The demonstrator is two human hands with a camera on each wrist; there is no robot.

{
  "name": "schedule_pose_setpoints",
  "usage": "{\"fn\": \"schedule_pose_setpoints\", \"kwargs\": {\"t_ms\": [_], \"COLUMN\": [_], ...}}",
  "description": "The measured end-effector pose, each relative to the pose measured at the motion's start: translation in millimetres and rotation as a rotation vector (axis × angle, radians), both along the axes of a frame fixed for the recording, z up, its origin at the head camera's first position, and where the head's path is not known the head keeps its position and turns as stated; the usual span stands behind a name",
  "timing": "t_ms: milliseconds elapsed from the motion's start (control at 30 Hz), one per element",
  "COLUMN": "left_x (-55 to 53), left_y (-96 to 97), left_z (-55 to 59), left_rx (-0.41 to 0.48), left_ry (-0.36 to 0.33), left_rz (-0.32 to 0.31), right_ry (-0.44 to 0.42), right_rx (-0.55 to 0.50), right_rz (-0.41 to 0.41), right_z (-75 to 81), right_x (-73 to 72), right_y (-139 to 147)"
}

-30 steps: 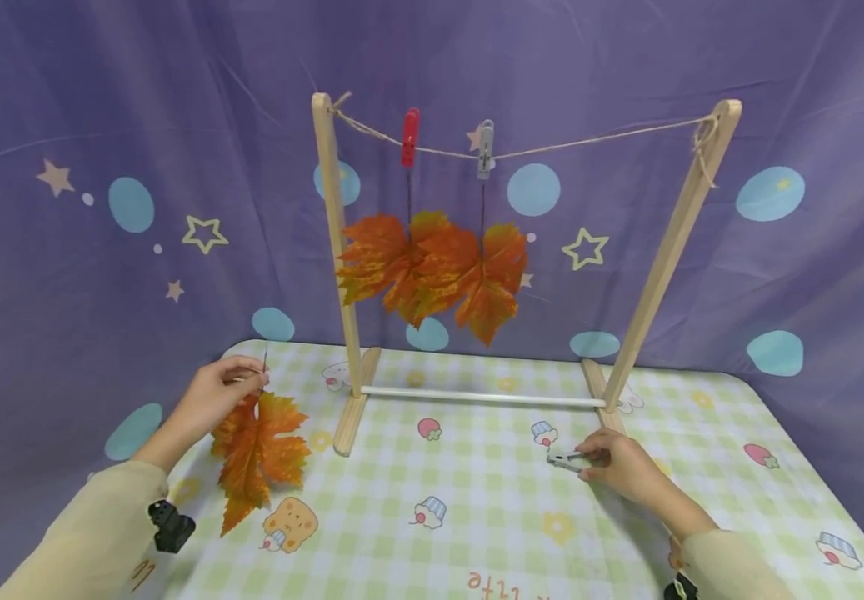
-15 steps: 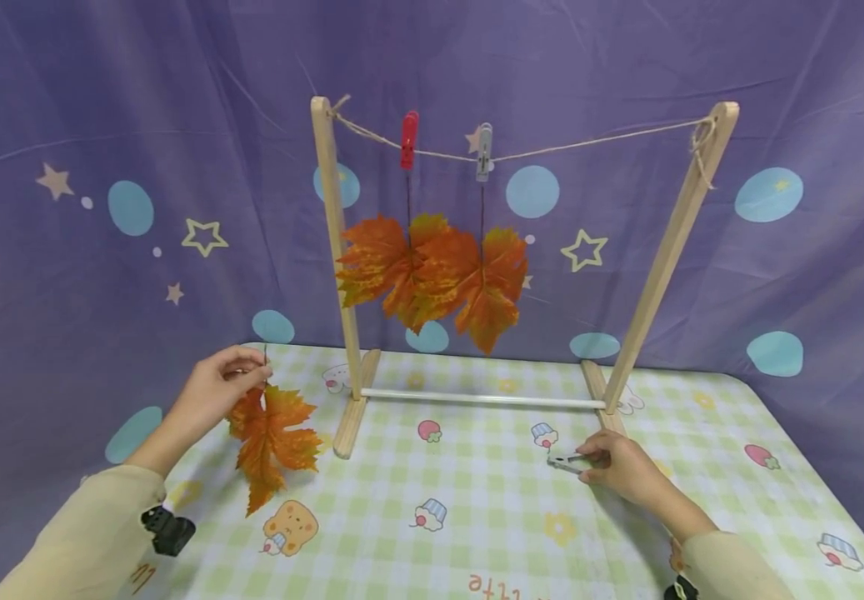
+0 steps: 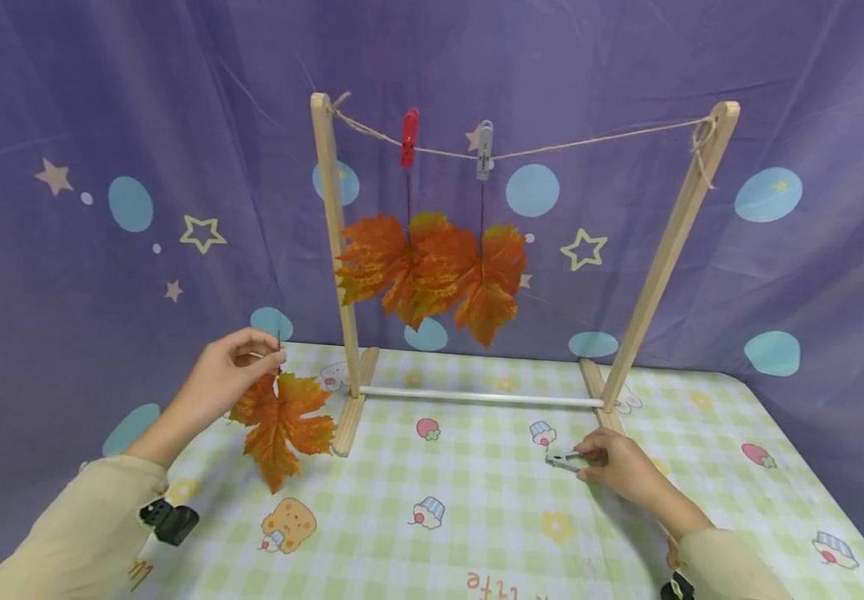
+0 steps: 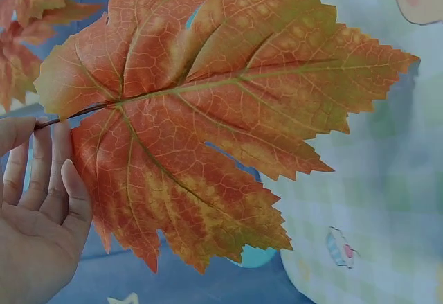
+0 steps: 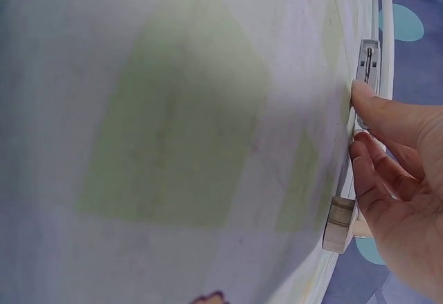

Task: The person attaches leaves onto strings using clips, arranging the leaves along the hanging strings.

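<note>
My left hand [image 3: 232, 375] pinches the thin dark stem of an orange maple leaf [image 3: 285, 425], which hangs below the fingers over the left side of the table. In the left wrist view the veined leaf [image 4: 187, 110] fills much of the picture, its stem between thumb and fingertips. My right hand [image 3: 622, 467] pinches a grey clothespin [image 3: 565, 461] by its handle ends, low over the table at the right foot of the wooden stand. The right wrist view shows the clothespin [image 5: 368, 61] beyond the thumb, partly hidden by the fingers.
A wooden stand [image 3: 649, 275] holds a sagging string [image 3: 596, 142]. On it, a red clothespin [image 3: 409, 137] and a grey one [image 3: 485, 150] hold two overlapping maple leaves [image 3: 491, 283]. A white rod [image 3: 476, 397] joins the feet above the checked tablecloth [image 3: 499, 483].
My left hand has moved right and slightly up with the maple leaf, which has swung closer to the stand's left foot. My right hand and its clothespin have stayed in place.
</note>
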State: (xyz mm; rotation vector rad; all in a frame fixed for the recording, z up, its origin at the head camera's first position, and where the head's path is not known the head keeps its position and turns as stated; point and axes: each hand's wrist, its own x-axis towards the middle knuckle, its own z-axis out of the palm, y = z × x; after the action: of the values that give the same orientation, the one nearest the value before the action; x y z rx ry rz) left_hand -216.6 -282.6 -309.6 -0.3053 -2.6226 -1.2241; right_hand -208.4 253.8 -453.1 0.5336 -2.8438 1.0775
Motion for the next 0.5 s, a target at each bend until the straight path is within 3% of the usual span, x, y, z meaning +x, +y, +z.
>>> {"fn": "schedule_pose_setpoints", "kwargs": {"t_ms": [267, 500], "left_x": [3.0, 1.3], "left_y": [21.0, 41.4], "left_z": [12.7, 20.8], "left_rx": [-0.007, -0.013], "left_ry": [-0.038, -0.022], "left_rz": [-0.036, -0.052], "right_ry": [-0.011, -0.018], "right_rx": [-0.005, -0.003], "right_rz": [-0.011, -0.01], "right_z": [0.1, 2.1], "right_x": [0.9, -0.1], "right_y": [-0.8, -0.5]}}
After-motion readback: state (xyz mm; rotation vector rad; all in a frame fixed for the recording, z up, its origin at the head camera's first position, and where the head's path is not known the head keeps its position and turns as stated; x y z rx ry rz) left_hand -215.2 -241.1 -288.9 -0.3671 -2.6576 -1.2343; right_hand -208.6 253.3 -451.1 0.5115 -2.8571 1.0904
